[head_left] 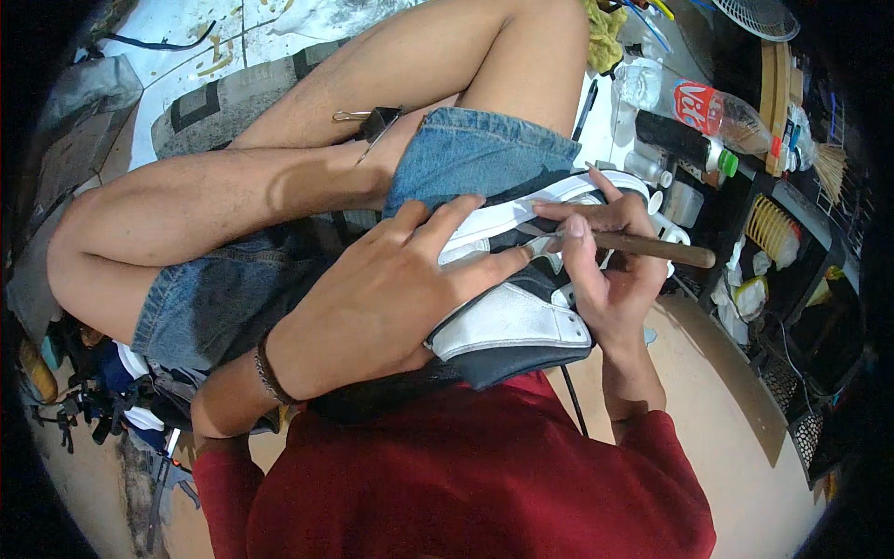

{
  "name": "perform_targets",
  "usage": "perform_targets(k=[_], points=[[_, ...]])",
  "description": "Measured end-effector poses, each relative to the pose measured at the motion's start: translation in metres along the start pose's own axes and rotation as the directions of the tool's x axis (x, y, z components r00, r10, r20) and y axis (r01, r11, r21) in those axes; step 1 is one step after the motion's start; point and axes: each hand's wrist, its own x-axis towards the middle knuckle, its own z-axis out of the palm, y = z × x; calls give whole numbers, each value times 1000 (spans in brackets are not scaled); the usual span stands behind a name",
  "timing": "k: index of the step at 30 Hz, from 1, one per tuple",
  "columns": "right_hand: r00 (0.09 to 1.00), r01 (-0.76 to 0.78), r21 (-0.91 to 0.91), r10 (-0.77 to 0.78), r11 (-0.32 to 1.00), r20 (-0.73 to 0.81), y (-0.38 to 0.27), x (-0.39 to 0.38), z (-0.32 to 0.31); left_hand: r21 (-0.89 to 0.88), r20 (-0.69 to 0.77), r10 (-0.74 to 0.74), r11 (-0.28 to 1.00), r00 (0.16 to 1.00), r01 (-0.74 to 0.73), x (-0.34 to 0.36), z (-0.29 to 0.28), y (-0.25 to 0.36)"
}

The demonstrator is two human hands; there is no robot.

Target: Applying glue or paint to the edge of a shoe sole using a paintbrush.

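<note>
A white and black shoe (507,321) lies across my lap in the head view. My left hand (391,303) is spread over the shoe, gripping it with its thumb and fingers. My right hand (615,270) is closed round a long wooden-handled tool (666,249), whose thin tip reaches onto the shoe beside my left thumb; exactly what it touches is hidden by fingers. The shoe's white sole edge (494,219) runs along the upper side, against my denim shorts. A black binder clip (380,123) sits by my bare shin.
At right are a plastic bottle (745,126), a dark green-capped bottle (670,137), small jars (643,168), a yellow cloth (603,33) and black racks (810,326) with odds and ends. A grey patterned cushion (191,114) is under my leg; clamps (98,415) are piled lower left.
</note>
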Motion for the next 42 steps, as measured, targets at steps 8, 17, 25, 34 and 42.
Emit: perform_targets(k=[8,17,25,34,42], points=[[991,-65,258,92,964,-92,7,-3,-2,-25,0,-5,1000,1000,5,0,-3,0],[992,-92,255,112,963,-65,2,-2,-1,-12,6,-3,1000,1000,3,-2,-1,0],[996,-51,162,61,985,-58,4,0,2,13,7,11,1000,1000,-11,0,0,-2],[980,-174,126,184,977,-77,6,10,-25,-30,-92,141,989,986,-145,-6,-3,-13],[963,269,150,-263,951,-56,-53,179,-7,-55,96,228,973,969,-223,-1,-24,-32]])
